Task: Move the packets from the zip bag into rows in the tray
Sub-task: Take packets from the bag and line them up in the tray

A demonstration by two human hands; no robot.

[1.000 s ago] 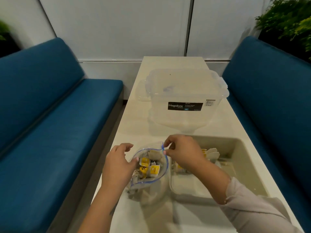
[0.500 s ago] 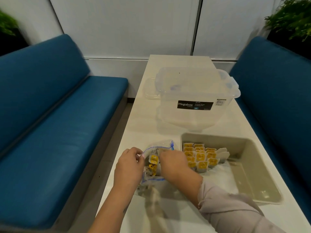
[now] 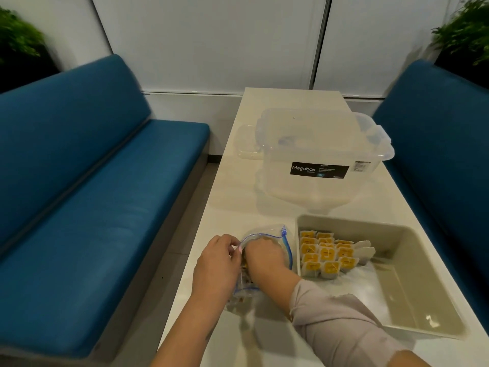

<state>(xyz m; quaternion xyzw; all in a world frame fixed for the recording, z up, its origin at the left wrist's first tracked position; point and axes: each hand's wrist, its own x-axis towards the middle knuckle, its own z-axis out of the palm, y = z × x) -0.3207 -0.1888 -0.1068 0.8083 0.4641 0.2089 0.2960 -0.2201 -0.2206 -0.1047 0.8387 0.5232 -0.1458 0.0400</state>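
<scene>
Blue benches (image 3: 87,181) flank a long white table (image 3: 227,207). Clear lidded storage box (image 3: 322,152) at the far end. Beige tray (image 3: 423,266) near right, yellow packets (image 3: 325,254) standing in rows at its left end. Zip bag (image 3: 284,243) lies on the table just left of the tray, mouth open, more packets inside. Left hand (image 3: 215,266) pinches the bag's near rim, fingers curled. Right hand (image 3: 264,256) is reached into the bag's mouth; fingers hidden, cannot tell if they hold a packet.
</scene>
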